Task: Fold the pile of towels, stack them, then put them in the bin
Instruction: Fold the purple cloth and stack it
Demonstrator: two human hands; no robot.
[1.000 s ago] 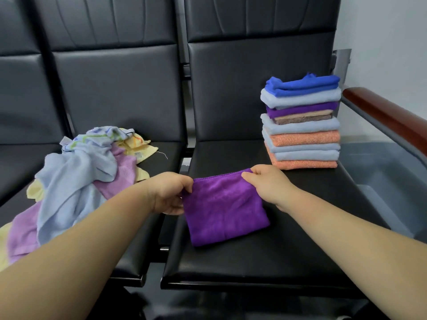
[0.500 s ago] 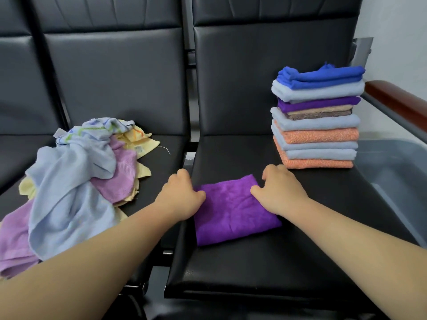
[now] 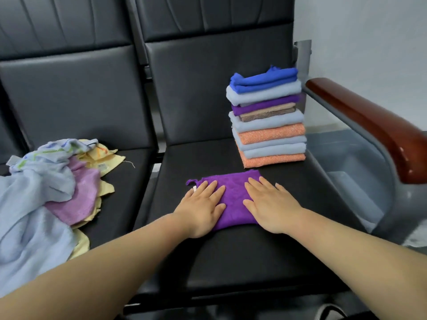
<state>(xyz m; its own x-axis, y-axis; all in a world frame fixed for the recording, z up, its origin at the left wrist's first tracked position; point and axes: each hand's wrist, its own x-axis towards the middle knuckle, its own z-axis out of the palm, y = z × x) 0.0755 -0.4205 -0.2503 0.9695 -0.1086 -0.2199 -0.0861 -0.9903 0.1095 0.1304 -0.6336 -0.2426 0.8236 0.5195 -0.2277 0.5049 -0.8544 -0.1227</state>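
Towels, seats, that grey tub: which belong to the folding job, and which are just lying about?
Job: purple towel, pressed flat by left hand and right hand; folded stack; unfolded pile; grey bin.
Just there: seats; armrest; wall.

Waiting area: linked black padded seats [image 3: 231, 250], wooden armrest [image 3: 369, 125].

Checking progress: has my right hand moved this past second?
Yes. The right hand drew back from the towel stack, now flat on the purple towel.
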